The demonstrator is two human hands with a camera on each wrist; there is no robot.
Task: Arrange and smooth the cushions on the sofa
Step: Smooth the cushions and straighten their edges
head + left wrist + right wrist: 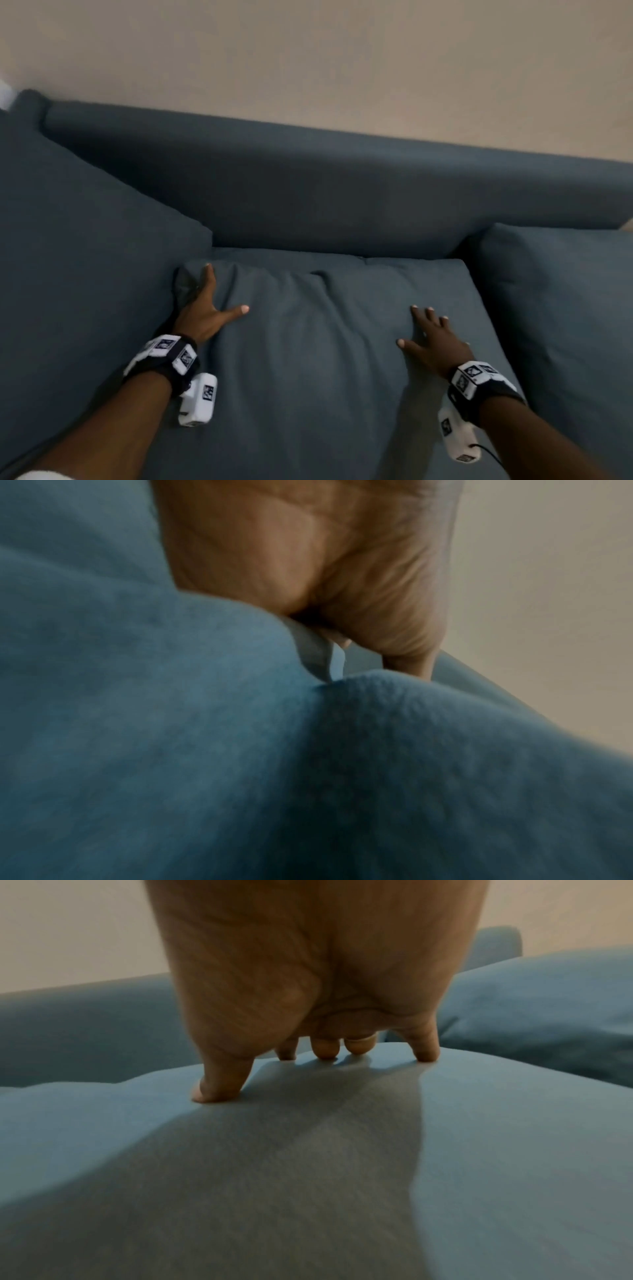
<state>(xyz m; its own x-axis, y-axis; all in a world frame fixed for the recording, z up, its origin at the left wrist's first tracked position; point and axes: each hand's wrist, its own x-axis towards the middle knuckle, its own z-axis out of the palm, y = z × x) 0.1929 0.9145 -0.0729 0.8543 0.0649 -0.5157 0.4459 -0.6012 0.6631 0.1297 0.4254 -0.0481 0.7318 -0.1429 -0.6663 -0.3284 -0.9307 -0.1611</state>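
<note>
A dark blue cushion [325, 342] lies flat across the middle of the sofa seat, creased near its top edge. My left hand [209, 301] rests at its upper left corner. The index finger runs straight along the edge, the thumb is spread on top, and the other fingers are hidden in the gap beside the left cushion. In the left wrist view the palm [308, 547] sits over bunched fabric [205, 750] with a small white tag [315, 653]. My right hand [431, 334] lies spread on the cushion's right half, fingertips [426, 1053] pressing into the fabric [308, 1177].
A large matching cushion [85, 257] leans at the left and another [565, 308] sits at the right, both against the middle one. The sofa backrest [342, 178] runs behind them, below a plain beige wall [308, 51].
</note>
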